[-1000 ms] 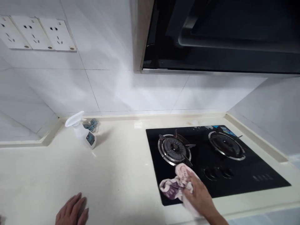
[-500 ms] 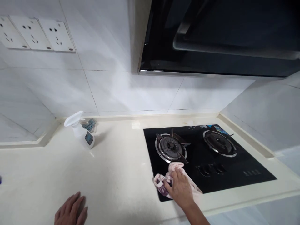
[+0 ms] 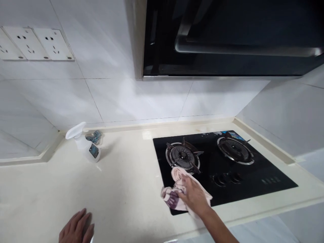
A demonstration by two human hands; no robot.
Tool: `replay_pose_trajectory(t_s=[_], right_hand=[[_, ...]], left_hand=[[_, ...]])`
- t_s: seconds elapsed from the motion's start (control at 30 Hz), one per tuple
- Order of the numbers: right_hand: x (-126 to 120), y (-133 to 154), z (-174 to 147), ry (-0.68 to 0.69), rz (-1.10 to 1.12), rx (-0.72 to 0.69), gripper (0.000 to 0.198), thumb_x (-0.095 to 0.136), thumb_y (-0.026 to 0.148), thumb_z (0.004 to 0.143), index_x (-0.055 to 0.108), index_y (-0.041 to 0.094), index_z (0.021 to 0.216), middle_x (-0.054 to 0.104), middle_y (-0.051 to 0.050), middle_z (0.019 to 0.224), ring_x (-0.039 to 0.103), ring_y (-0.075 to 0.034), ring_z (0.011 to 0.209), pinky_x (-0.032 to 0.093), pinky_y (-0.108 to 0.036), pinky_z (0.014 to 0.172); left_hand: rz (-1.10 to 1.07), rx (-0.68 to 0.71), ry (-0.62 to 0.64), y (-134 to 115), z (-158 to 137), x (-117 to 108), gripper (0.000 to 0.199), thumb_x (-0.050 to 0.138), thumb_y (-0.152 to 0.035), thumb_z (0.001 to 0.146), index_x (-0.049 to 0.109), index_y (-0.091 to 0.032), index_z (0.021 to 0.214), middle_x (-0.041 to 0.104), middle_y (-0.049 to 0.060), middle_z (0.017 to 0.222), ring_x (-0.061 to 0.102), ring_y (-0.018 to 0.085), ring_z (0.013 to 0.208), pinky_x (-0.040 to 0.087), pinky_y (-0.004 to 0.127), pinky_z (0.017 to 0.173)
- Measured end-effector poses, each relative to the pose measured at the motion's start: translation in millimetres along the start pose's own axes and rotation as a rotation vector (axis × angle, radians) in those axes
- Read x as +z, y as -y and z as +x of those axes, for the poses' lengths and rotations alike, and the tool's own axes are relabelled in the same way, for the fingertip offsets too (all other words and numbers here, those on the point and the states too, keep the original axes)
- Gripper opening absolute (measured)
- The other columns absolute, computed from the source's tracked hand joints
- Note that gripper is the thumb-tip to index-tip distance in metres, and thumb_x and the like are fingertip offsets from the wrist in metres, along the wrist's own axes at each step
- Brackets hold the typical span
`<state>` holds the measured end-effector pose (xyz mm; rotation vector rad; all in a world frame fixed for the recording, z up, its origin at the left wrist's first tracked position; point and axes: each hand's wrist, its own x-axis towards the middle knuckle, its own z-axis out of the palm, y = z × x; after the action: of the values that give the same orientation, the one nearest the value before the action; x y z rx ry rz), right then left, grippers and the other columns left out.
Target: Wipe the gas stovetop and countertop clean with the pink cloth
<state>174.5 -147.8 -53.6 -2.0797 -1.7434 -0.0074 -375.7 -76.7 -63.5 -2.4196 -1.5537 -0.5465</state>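
Note:
My right hand [image 3: 194, 196] grips a pink and purple cloth [image 3: 178, 189], pressing it on the front left corner of the black gas cooktop [image 3: 243, 194]. Part of the cloth reaches past the cooktop's left edge, and its upper end lies against the left burner [image 3: 182, 156]. My left hand [image 3: 76, 226] rests on the pale countertop [image 3: 121, 209] at the bottom left, fingers stretched out, holding nothing.
A white spray bottle [image 3: 87, 148] stands at the back left, with a crumpled blue-grey rag [image 3: 95, 136] behind it. Control knobs [image 3: 227, 179] and a right burner [image 3: 236, 150] are on the cooktop. A dark range hood [image 3: 227, 64] overhangs it. Wall sockets [image 3: 54, 44] sit upper left.
My right hand has slid the cloth slightly up and to the left, toward the left burner. The left hand stays in place. The view has shifted a little.

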Motion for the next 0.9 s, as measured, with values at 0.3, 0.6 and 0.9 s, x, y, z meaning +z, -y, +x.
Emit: replay_pose_trajectory(t_s=[0.3, 0.6, 0.9], right_hand=[[9, -69, -27, -0.034, -0.195, -0.125, 0.063, 0.055, 0.048, 0.086, 0.055, 0.013, 0.138, 0.053, -0.018, 0.147, 0.044, -0.036, 0.141, 0.034, -0.051, 0.116], [34, 55, 20, 0.121, -0.157, -0.21, 0.076, 0.06, 0.037, 0.078, 0.047, 0.003, 0.145, 0.038, -0.023, 0.158, 0.025, -0.038, 0.151, 0.028, -0.053, 0.12], [34, 144, 91, 0.163, -0.181, 0.214, 0.09, 0.058, 0.05, 0.085, 0.035, -0.009, 0.149, 0.031, -0.036, 0.156, 0.026, -0.051, 0.146, 0.019, -0.06, 0.118]], left_hand=[[-0.005, 0.001, 0.006, -8, 0, -9, 0.04, 0.051, -0.049, 0.093, 0.065, -0.026, 0.122, 0.063, 0.009, 0.136, 0.057, 0.029, 0.123, 0.046, 0.043, 0.098], [0.014, 0.007, -0.004, -9, 0, -8, 0.04, 0.052, -0.048, 0.093, 0.066, -0.025, 0.121, 0.065, 0.009, 0.135, 0.058, 0.028, 0.123, 0.047, 0.043, 0.097], [0.019, 0.052, -0.07, -3, -3, -4, 0.04, 0.058, -0.047, 0.091, 0.064, -0.027, 0.125, 0.063, 0.007, 0.138, 0.058, 0.027, 0.124, 0.048, 0.042, 0.096]])
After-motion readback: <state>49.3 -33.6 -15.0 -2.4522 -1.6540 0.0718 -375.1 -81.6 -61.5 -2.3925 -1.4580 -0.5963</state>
